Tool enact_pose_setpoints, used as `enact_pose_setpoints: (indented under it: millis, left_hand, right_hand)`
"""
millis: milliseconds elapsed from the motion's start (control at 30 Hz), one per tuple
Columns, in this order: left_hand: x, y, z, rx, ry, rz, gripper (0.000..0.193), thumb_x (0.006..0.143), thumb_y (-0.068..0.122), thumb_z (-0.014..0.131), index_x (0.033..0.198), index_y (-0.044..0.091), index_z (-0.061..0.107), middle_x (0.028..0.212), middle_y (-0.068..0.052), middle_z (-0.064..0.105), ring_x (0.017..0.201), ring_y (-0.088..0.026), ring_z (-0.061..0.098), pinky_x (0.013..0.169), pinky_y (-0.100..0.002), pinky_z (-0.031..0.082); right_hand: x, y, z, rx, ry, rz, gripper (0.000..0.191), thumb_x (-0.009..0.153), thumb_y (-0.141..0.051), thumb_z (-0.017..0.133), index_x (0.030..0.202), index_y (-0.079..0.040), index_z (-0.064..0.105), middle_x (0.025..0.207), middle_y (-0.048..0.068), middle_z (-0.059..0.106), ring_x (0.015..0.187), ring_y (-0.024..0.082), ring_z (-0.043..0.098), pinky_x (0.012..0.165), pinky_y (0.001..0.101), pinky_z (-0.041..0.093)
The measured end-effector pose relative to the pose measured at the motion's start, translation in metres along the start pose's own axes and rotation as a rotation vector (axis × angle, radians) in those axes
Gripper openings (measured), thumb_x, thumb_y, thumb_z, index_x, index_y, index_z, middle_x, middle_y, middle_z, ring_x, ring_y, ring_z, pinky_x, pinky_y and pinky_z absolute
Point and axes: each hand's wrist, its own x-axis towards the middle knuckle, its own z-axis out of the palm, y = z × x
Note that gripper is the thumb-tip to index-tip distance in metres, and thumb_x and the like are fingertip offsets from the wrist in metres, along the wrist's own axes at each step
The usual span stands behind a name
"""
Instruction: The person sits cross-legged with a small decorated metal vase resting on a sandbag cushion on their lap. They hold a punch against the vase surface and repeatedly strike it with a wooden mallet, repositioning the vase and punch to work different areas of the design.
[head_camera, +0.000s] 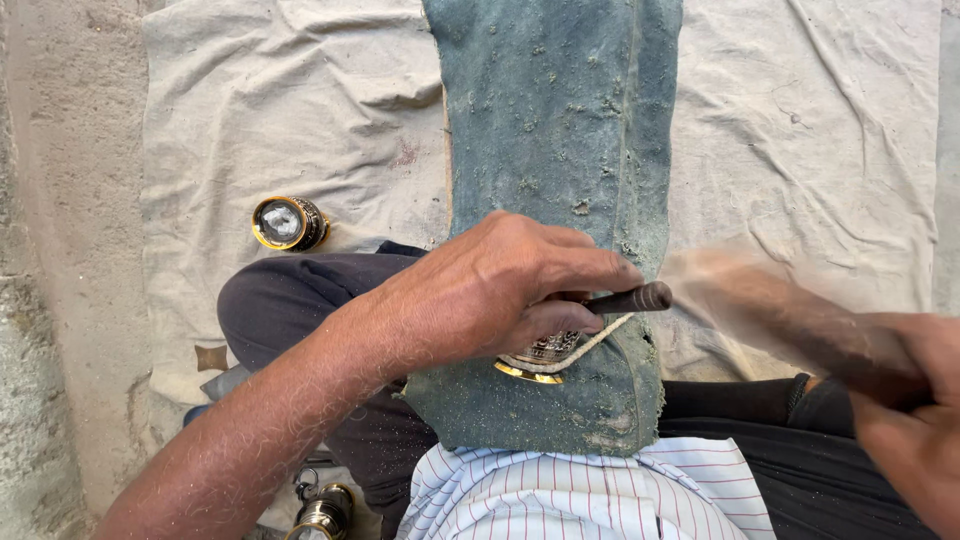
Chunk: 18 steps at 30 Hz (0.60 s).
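So here's me from above: white shirt (560, 495) with thin red and dark stripes, dark trousers (290, 300), and a dark sock (740, 400). Forearms are bare and hairy, no sleeves in sight, no rings or watch on my left hand (500, 290).

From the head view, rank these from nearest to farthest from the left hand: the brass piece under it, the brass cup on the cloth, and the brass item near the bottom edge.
1. Brass piece: directly under the left hand, touching it, on the blue board.
2. Brass cup: left of the hand, on the cloth.
3. Brass item: bottom edge, below the forearm, farthest.
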Motion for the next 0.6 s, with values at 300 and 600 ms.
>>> enact_pose_setpoints:
  millis: [300, 600]
  left_hand:
    - [0.002, -0.008, -0.004, -0.061, -0.042, 0.071, 0.040, 0.085, 0.014, 0.080, 0.123, 0.008, 0.070, 0.109, -0.007, 0.078, 0.095, -0.021, 0.078, 0.082, -0.035, 0.064]
    - [-0.016, -0.023, -0.003, -0.039, 0.097, -0.020, 0.032, 0.094, 0.023, 0.078, 0.124, 0.017, 0.071, 0.106, -0.002, 0.080, 0.096, -0.011, 0.080, 0.085, -0.030, 0.066]
  right_hand:
    - [0.008, -0.060, -0.030, 0.124, 0.165, 0.099, 0.029, 0.089, 0.003, 0.073, 0.117, 0.003, 0.065, 0.096, 0.015, 0.069, 0.084, 0.020, 0.070, 0.078, 0.0303, 0.056]
    - [0.039, -0.098, -0.050, 0.113, -0.033, 0.090, 0.035, 0.084, 0.001, 0.078, 0.117, -0.003, 0.068, 0.087, 0.009, 0.072, 0.074, 0.020, 0.070, 0.069, 0.0340, 0.059]
